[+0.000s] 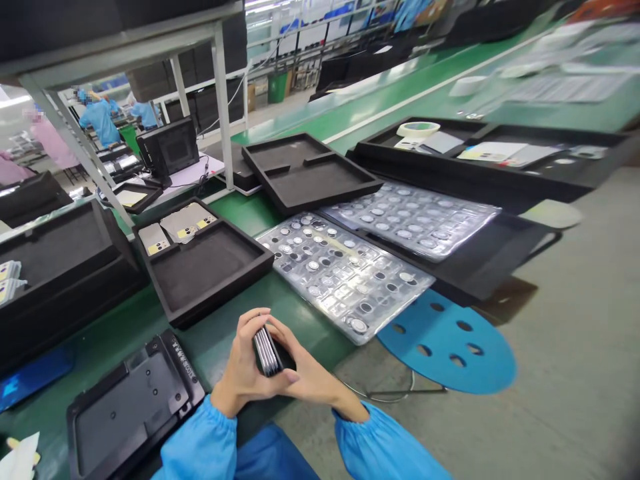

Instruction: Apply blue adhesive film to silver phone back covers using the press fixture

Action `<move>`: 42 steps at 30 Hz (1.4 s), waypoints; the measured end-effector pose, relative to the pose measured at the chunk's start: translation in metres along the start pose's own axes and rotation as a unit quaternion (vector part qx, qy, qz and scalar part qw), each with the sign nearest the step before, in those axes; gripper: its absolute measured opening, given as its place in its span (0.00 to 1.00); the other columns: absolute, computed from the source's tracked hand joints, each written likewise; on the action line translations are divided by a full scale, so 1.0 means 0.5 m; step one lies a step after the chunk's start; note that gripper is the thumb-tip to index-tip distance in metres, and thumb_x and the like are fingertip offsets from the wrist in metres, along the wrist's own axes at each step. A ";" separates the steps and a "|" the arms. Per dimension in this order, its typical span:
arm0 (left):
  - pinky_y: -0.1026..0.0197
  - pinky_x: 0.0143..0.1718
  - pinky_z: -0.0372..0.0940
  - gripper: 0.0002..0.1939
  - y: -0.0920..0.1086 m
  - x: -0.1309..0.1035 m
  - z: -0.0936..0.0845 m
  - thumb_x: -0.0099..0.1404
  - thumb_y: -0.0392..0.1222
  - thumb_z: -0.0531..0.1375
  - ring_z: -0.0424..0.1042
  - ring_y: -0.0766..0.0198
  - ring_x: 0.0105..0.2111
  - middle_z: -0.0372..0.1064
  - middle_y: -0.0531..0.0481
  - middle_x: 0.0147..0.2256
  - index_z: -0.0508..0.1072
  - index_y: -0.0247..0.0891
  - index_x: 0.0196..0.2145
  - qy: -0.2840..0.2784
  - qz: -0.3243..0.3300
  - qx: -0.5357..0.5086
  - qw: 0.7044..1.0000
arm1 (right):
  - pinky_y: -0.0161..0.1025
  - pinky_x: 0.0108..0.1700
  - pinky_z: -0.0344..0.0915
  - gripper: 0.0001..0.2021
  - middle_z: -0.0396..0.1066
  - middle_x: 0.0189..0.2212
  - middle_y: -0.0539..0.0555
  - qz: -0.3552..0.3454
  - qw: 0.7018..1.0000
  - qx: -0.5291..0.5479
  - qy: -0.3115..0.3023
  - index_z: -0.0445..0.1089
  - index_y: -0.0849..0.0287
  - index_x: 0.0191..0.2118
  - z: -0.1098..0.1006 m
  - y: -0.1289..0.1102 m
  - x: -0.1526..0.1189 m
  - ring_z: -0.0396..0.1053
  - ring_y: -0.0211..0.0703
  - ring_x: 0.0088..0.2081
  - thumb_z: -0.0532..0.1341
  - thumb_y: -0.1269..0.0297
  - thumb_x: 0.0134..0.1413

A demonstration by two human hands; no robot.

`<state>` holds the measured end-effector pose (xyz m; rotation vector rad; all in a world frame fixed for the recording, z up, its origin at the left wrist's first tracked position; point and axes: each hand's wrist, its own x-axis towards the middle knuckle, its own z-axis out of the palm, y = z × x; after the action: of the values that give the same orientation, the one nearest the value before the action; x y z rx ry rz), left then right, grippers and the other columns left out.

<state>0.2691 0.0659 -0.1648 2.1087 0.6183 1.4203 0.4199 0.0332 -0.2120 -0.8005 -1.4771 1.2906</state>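
Both hands grip a small stack of thin dark plates with silvery edges (267,349), held up over the front edge of the green bench (213,347). My left hand (240,370) wraps the stack's left side with curled fingers. From the right, my right hand (307,373) closes on it, the thumb along the near end. The plates' faces are mostly hidden. To the left of my hands lies a black fixture (135,407) with a shallow recess. Beyond them is a clear plastic tray (327,283) with several round parts in its pockets.
A black foam tray (210,273) holds grey cards (187,222). Behind are another black tray (305,163), a second clear tray (400,220) and a black bin (460,173) with a tape roll (419,129). A blue stool (450,343) stands at right.
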 end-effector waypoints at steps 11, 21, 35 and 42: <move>0.40 0.54 0.68 0.58 0.012 -0.010 -0.008 0.55 0.68 0.67 0.72 0.46 0.53 0.62 0.35 0.58 0.38 0.50 0.70 -0.045 -0.077 -0.049 0.995 | 0.57 0.62 0.63 0.49 0.66 0.58 0.66 -0.038 0.999 0.002 -0.024 0.49 0.55 0.68 0.007 0.002 0.022 0.68 0.62 0.60 0.72 0.43 0.47; 0.38 0.58 0.64 0.58 -0.011 -0.020 0.000 0.53 0.71 0.66 0.70 0.44 0.55 0.63 0.38 0.55 0.41 0.49 0.70 0.000 -0.141 -0.080 0.987 | 0.63 0.68 0.53 0.60 0.58 0.64 0.64 -0.031 0.999 0.020 0.020 0.34 0.44 0.72 0.015 0.006 0.018 0.61 0.60 0.66 0.76 0.51 0.44; 0.43 0.56 0.67 0.47 0.105 0.019 -0.017 0.58 0.68 0.65 0.72 0.44 0.54 0.66 0.39 0.60 0.56 0.47 0.68 -0.032 -0.389 -0.182 0.902 | 0.58 0.56 0.70 0.58 0.68 0.54 0.59 0.085 0.990 0.020 0.107 0.38 0.43 0.73 0.056 -0.078 -0.081 0.72 0.57 0.55 0.77 0.54 0.45; 0.42 0.57 0.66 0.43 0.097 0.013 -0.025 0.62 0.67 0.61 0.72 0.45 0.53 0.66 0.40 0.60 0.56 0.46 0.68 -0.037 -0.421 -0.169 0.891 | 0.54 0.51 0.72 0.60 0.67 0.52 0.57 0.149 0.978 0.086 0.119 0.41 0.42 0.71 0.076 -0.091 -0.073 0.73 0.56 0.52 0.79 0.52 0.37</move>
<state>0.2637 0.0351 -0.1253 1.3325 1.0059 0.8547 0.4006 -0.0228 -0.1753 -1.0497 -1.0671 1.4637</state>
